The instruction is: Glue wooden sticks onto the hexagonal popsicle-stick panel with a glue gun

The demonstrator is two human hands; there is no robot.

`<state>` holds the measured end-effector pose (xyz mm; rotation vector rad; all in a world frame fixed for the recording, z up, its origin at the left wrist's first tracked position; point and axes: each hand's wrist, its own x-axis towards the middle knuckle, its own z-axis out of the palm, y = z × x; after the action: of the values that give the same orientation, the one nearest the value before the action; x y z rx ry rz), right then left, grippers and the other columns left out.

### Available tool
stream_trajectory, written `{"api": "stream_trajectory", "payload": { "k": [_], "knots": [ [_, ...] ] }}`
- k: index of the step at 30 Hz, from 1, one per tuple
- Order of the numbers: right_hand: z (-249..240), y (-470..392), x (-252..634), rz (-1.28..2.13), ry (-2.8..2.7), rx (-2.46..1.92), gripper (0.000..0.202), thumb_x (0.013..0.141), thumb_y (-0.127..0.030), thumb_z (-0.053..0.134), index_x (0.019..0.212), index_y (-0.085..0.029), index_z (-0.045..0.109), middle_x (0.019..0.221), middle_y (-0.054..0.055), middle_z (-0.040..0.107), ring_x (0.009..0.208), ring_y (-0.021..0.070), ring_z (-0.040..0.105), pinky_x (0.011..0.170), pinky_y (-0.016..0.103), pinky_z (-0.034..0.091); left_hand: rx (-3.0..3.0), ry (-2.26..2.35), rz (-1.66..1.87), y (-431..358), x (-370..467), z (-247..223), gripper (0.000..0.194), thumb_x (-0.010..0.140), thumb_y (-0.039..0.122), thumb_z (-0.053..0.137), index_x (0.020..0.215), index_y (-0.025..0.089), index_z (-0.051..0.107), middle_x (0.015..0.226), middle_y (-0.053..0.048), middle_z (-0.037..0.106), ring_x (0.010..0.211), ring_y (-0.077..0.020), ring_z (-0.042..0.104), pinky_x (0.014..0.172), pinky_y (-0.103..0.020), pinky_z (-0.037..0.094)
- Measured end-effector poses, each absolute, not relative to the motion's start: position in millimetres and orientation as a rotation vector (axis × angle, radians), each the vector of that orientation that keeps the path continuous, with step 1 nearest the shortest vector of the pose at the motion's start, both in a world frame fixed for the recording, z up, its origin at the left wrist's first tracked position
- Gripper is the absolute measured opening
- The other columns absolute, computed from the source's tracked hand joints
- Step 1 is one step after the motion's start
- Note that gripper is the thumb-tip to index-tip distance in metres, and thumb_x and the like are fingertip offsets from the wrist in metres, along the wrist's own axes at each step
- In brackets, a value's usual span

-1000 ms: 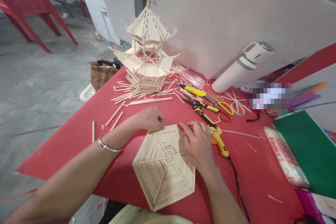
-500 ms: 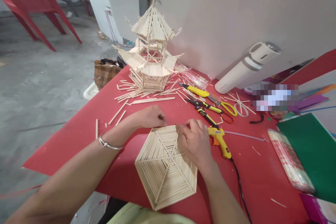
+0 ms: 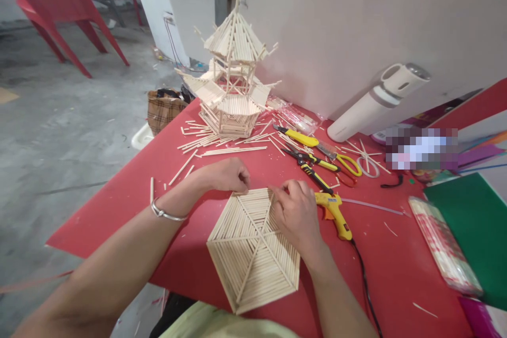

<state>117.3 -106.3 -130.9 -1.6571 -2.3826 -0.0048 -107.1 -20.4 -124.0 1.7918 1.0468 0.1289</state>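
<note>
A hexagonal panel of thin wooden sticks (image 3: 253, 259) lies at the near edge of the red table, with strips crossing at its middle. My left hand (image 3: 227, 175), a silver bangle at the wrist, is closed with the fingertips pinched at the panel's far left corner. Across from it, my right hand (image 3: 297, 211) has its fingers bent and pressed on the far right corner. Whether a separate small stick sits between the fingertips is hidden. Beside the right hand lies a yellow glue gun (image 3: 335, 214) with a black cord.
A pagoda model of sticks (image 3: 233, 68) stands at the back among loose sticks (image 3: 202, 140). A yellow utility knife (image 3: 297, 136), pliers (image 3: 312, 163) and a white bottle (image 3: 376, 103) are to the right. A packet of sticks (image 3: 443, 243) lies by a green sheet (image 3: 471, 227).
The view has shifted slightly, so the background sits a little further right. Both hands stay at the panel's far corners with hardly any movement.
</note>
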Motion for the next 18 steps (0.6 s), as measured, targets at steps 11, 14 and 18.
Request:
{"api": "stream_trajectory", "payload": {
  "k": [11, 14, 18],
  "knots": [
    [-132.2, -106.4, 116.6, -0.014, -2.381, -1.648, 0.034, 0.088, -0.015, 0.055, 0.115, -0.025, 0.072, 0.094, 0.007, 0.058, 0.095, 0.0238, 0.045, 0.082, 0.037, 0.031, 1.837, 1.151, 0.07, -23.3, -121.7, -113.6, 0.013, 0.066, 0.024, 0.064, 0.067, 0.019, 0.075, 0.065, -0.001, 0.071, 0.062, -0.0143, 0.059, 0.056, -0.025, 0.039],
    [-132.4, -106.2, 116.9, -0.018, -2.38, -1.642, 0.034, 0.088, -0.014, 0.055, 0.114, -0.025, 0.073, 0.093, 0.007, 0.058, 0.094, 0.0236, 0.045, 0.082, 0.037, 0.031, 1.838, 1.139, 0.074, -23.2, -122.3, -115.1, 0.012, 0.066, 0.023, 0.063, 0.067, 0.018, 0.075, 0.064, -0.001, 0.07, 0.061, -0.0141, 0.058, 0.056, -0.025, 0.039],
    [-133.7, -106.0, 117.3, -0.04, -2.374, -1.628, 0.033, 0.088, -0.015, 0.055, 0.114, -0.024, 0.073, 0.093, 0.007, 0.058, 0.094, 0.0236, 0.045, 0.081, 0.036, 0.031, 1.836, 1.108, 0.076, -22.5, -122.1, -119.1, 0.012, 0.066, 0.022, 0.062, 0.067, 0.018, 0.074, 0.064, 0.0, 0.069, 0.061, -0.0134, 0.057, 0.056, -0.025, 0.038]
  ]
}}
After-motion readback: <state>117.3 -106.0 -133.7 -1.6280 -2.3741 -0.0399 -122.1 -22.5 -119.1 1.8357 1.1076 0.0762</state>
